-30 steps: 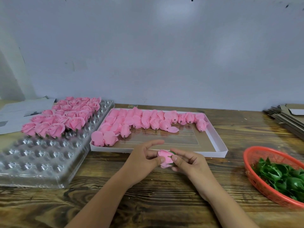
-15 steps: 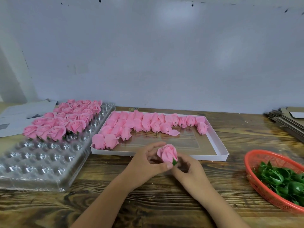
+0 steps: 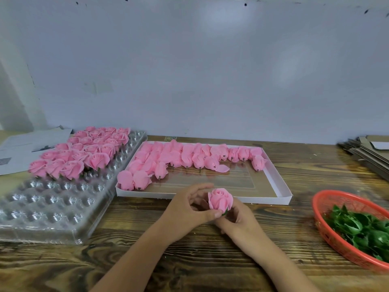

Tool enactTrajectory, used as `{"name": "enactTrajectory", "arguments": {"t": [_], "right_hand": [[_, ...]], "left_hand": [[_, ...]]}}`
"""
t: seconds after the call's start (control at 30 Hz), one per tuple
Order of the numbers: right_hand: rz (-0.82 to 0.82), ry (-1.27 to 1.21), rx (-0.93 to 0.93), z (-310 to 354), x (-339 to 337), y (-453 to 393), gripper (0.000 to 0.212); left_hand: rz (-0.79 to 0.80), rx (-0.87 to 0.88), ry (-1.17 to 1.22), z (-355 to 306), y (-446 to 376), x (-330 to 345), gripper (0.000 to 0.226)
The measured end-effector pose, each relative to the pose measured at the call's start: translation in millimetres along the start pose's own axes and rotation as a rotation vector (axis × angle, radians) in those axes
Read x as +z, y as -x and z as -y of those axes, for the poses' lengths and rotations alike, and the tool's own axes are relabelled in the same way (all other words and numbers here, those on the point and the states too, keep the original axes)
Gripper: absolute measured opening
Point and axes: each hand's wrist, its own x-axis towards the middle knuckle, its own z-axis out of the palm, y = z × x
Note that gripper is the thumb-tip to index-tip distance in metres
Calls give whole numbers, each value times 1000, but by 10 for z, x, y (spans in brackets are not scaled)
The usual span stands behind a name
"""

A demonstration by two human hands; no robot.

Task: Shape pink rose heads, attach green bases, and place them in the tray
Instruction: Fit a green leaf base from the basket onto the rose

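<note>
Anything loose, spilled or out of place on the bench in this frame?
One thing: a single loose pink petal lies flat on the floor of the shallow white cardboard box, detached beside the row of unshaped pink buds. Nothing else looks spilled or damaged.

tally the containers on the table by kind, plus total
Clear blister tray: 1
White box tray: 1
Red basket: 1
Total: 3
</note>
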Motion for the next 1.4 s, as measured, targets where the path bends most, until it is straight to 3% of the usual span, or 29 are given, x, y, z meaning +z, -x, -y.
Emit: {"name": "enactTrajectory", "arguments": {"t": [0.1,0.27,0.4,0.53,0.7,0.8,0.9,1.0,1.07,1.27,1.33,1.4], "right_hand": [[-20,-131,80,-13,-25,-9,32],[3,-199,144,-42,-47,-10,38],[92,-82,34,28,-4,23,41],[74,-27,-86,86,29,20,38],[40,64,-87,17,85,13,34],[68,84,-141,45,238,5,33],[99,58,-170,83,314,12,36],[93,19,-136,70,294,23,38],[87,15,-111,56,284,23,37],[13,-70,-87,17,295,2,28],[4,-53,-116,13,293,1,29],[18,-6,-153,33,300,8,31]], "left_hand": [[-27,-13,40,3,-13,-16,73],[-61,-20,78,27,-10,-48,46],[-45,-21,56,16,-6,-21,37],[-36,-27,34,-12,13,-17,33],[-47,54,70,-102,47,81,34],[-92,152,138,-156,53,210,19],[-119,116,166,-151,44,287,7],[-108,93,141,-115,38,298,16],[-89,42,150,-140,46,287,9],[42,-41,182,-134,64,199,51],[-39,2,216,-143,54,173,44],[-136,71,228,-164,50,153,24]]}}
